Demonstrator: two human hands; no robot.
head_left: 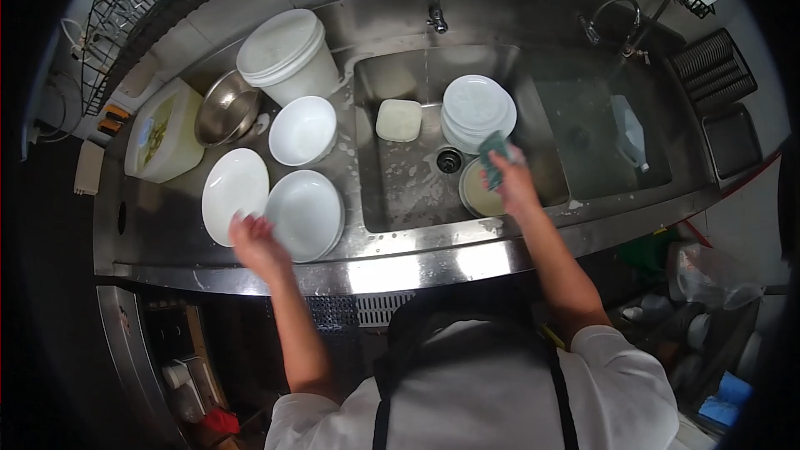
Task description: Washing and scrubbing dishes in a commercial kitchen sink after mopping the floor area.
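Note:
My left hand (pixel 259 244) is over the gap between a white oval plate (pixel 234 190) and a stack of white bowls (pixel 305 215) on the steel counter; its fingers are blurred and it appears to hold nothing. In my right hand (pixel 515 178) is a green scouring pad (pixel 494 156), above the right part of the left sink basin. Below it a round container with pale yellowish contents (pixel 484 190) is partly covered by my hand. Stacked white plates (pixel 476 103) stand just behind. A squarish off-white dish (pixel 400 120) lies farther left in the basin, and a black drain (pixel 449 160) is between them.
A faucet (pixel 431 0) runs a thin stream into the left basin (pixel 400 222). The right basin (pixel 600 137) holds water and a plastic jug (pixel 628 132). Left of the sinks stand a lidded white bucket (pixel 290 59), a metal bowl (pixel 228 108), a white bowl (pixel 303 131) and a plastic tub (pixel 187 150).

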